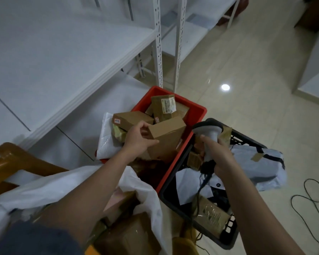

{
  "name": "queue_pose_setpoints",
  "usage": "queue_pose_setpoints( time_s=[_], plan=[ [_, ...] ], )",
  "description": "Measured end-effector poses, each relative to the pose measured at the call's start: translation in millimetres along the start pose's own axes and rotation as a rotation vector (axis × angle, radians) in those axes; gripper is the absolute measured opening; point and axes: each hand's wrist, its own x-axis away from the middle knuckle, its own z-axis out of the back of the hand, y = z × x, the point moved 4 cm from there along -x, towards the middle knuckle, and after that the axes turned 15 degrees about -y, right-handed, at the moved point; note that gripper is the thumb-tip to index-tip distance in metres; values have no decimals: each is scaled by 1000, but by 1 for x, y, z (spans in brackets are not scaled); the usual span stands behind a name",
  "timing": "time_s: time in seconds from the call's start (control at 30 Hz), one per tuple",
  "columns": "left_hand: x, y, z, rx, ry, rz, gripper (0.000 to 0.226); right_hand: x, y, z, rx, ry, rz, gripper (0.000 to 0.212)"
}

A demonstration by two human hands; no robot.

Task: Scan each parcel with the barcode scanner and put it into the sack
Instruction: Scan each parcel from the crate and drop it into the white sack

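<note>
Nearest, at about 6 o'clock, a thin white sack (50, 188) made of crinkly plastic lies open. Brown cardboard boxes (129, 234) wrapped in shiny tape sit inside it.

At about 5 o'clock stands a black plastic crate (228, 238) with a grid of holes in its walls. It holds a taped brown packet (210, 216), white paper and a soft grey mailer bag (260, 168) that hangs over its far side.

The right hand (219, 155) is curled round the smooth grey handle of the barcode scanner (210, 133). The scanner's rounded black head points away, toward the boxes. Its dark cable (201, 188) drops down into the black crate.

The left hand (136, 138) grips one end of a plain brown cardboard parcel (168, 137). The parcel is long with flat sides and sharp corners. It is tilted above the red plastic bin (195, 115), just left of the scanner. The two hands are apart.

The red bin is at the middle, touching the black crate. It holds more brown boxes (131, 120), and one has a white label (168, 103). A white padded bag (105, 138) slumps at its left edge.

At 8 o'clock is a shiny brown wooden chair arm (17, 159). A thin black wire (311, 201) curls on the glossy pale floor tiles (247, 70) at 4 o'clock. From 10 to 12 o'clock stand white metal shelves (63, 52) with posts (157, 43) full of holes.
</note>
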Motion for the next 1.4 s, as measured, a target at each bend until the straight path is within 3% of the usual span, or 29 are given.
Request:
queue_pose_setpoints(
  time_s=[0.1, 0.2, 0.33, 0.47, 0.57, 0.67, 0.7, 0.77, 0.87, 0.97, 1.1, 1.2, 1.3, 1.4],
  plan=[
    [34, 38, 6, -153, 60, -251, 49, 5, -11, -4, 40, 81, -39, 85],
    [67, 62, 4, -425, 174, -477, 49, 9, -20, -14, 40, 80, -37, 101],
    [98, 77, 0, -683, 269, -618, 50, 18, -30, -32, 43, 13, 14, 103],
    [111, 81, 5, -728, 221, -564, 48, 28, -36, -40, 62, -26, 81, 88],
    [113, 71, 16, -551, 195, -417, 40, 32, -39, -39, 54, -60, 115, 84],
    [117, 58, 32, -256, 314, -164, 30, 37, -46, -36, 57, -99, 173, 80],
    [117, 53, 34, -114, 296, -35, 29, 37, -48, -35, 54, -100, 194, 79],
    [117, 45, 25, 252, 72, 176, 38, 38, -49, -36, 20, -98, 220, 82],
    [117, 52, 2, 559, -234, 179, 54, 38, -48, -41, -18, -111, 240, 85],
    [109, 57, -8, 752, -263, 93, 82, 37, -46, -43, 2, -144, 244, 91],
    [98, 65, -1, 856, -119, 11, 87, 36, -40, -38, 72, -194, 204, 90],
    [94, 67, 16, 850, 17, 46, 62, 34, -43, -23, 47, -128, 222, 86],
    [95, 64, 36, 663, 54, 95, 32, 32, -53, -3, 46, -68, 279, 86],
    [96, 61, 43, 630, 28, 93, 26, 31, -55, 4, 177, -61, 256, 89]
  ],
)
